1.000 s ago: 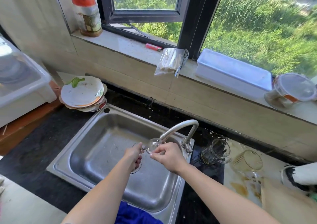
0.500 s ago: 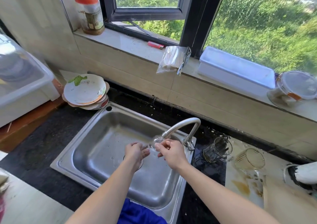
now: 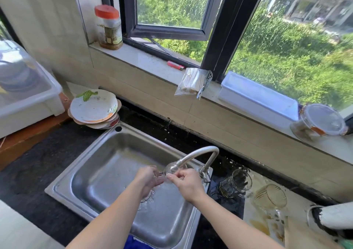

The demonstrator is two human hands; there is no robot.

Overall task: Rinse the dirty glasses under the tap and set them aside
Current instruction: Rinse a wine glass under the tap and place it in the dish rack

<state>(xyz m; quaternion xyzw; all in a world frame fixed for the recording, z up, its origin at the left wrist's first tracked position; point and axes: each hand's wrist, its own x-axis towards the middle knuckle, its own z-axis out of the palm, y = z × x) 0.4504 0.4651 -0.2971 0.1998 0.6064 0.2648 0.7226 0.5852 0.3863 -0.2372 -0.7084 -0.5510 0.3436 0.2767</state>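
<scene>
Over the steel sink (image 3: 80,174), a small clear glass (image 3: 171,167) lies on its side just under the mouth of the curved tap (image 3: 198,153). My left hand (image 3: 149,179) curls its fingers round the glass's left end. My right hand (image 3: 188,183) pinches the glass from the right with thumb and fingertips. Water wets the basin floor below my hands. Two more glasses lie tilted on the counter right of the tap: a clear one (image 3: 236,182) and one with gold lines (image 3: 271,196).
A stack of dirty plates (image 3: 94,108) sits at the sink's back left corner. A white plastic box (image 3: 28,96) stands at far left. The windowsill holds a jar (image 3: 108,27), a lighter (image 3: 175,65), a bag (image 3: 193,82), a white tub (image 3: 257,99) and a lidded container (image 3: 322,120).
Both hands have stayed at the tap mouth with the glass between them and have drawn a little closer together. The counter glasses have not moved.
</scene>
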